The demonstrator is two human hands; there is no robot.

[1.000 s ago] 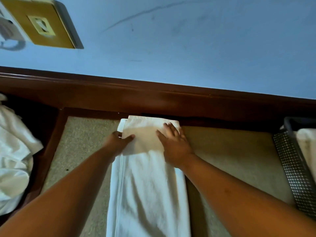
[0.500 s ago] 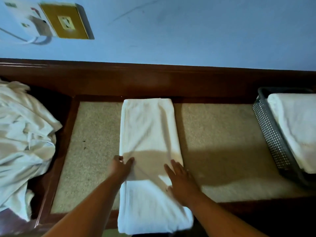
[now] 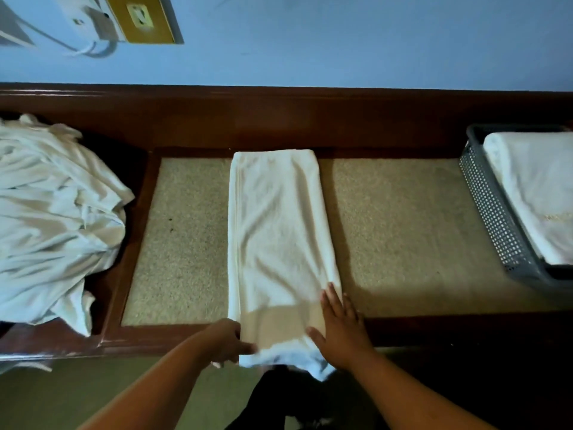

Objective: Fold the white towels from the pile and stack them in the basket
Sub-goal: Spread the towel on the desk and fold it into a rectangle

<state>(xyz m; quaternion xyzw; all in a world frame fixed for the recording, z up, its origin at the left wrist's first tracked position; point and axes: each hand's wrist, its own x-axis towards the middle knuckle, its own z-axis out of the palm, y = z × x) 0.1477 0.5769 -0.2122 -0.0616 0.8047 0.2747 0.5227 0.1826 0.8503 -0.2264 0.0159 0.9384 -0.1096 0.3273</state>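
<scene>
- Head view: towel (image 3: 279, 231), white, folded into a long narrow strip, lies down the middle of the beige pad (image 3: 403, 228) on a dark wood bench (image 3: 279, 119). Far end sits against the back rail, near end hangs over the front edge.
- left hand (image 3: 228, 339) at the towel's near left corner: thumb across the top of the cloth, other fingers curled at the edge, pinching it. Bit blurred, so can't tell how far the fingers go under.
- right hand (image 3: 341, 330) flat on the towel's near right edge, palm down. Fingers straight & pressed together, thumb spread out to the left over the cloth.
- pile (image 3: 52, 218) of crumpled white towels on the bench's left end, well apart from the strip.
- basket (image 3: 493, 212), grey w/ perforated sides, on the right end; folded towel (image 3: 539, 193) lying inside it.
- Behind: blue wall (image 3: 341, 41) w/ a gold socket plate (image 3: 142, 18) top left, white cable beside it.
</scene>
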